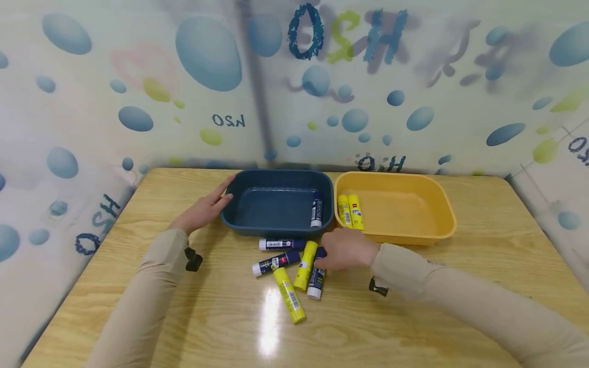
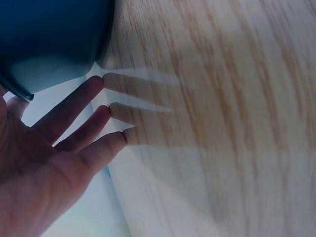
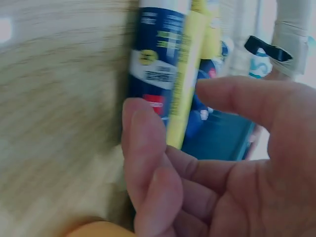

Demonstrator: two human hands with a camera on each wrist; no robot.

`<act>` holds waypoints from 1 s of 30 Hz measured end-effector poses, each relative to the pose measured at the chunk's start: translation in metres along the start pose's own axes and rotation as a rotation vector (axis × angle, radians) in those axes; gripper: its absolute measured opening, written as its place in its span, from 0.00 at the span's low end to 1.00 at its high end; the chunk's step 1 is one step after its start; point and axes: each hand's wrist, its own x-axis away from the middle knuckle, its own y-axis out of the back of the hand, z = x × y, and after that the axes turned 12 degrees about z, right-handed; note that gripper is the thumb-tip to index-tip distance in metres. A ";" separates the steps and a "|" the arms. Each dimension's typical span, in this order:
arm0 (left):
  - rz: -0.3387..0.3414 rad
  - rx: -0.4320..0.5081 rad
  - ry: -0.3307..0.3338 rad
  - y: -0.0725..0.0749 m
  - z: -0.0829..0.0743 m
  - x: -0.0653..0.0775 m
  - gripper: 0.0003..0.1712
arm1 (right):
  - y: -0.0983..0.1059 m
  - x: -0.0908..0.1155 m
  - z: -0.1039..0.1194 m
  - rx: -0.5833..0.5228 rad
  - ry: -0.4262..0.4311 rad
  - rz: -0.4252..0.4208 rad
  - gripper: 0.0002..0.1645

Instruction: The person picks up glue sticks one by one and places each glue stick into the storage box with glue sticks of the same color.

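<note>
My left hand (image 1: 204, 207) rests at the left wall of a dark blue bin (image 1: 276, 231), fingers extended in the left wrist view. One navy glue stick (image 1: 316, 209) lies inside that bin. My right hand (image 1: 347, 249) reaches over a navy glue stick (image 1: 316, 281) on the table. In the right wrist view its bent fingers are against the navy stick's side, with the thumb held apart. Beside it lies a yellow glue stick (image 1: 303, 271). Two more navy glue sticks (image 1: 276, 263) and another yellow one (image 1: 290, 296) lie to the left.
A yellow bin (image 1: 405, 237) stands right of the blue bin, with two yellow glue sticks (image 1: 355, 212) at its left end. Both bins stand near the back edge of the wooden table (image 1: 207, 317). Behind is a patterned curtain or sheet (image 1: 152, 66).
</note>
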 end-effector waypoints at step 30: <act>0.000 0.007 -0.006 0.000 0.001 -0.002 0.34 | -0.017 -0.015 -0.004 -0.066 -0.106 0.007 0.21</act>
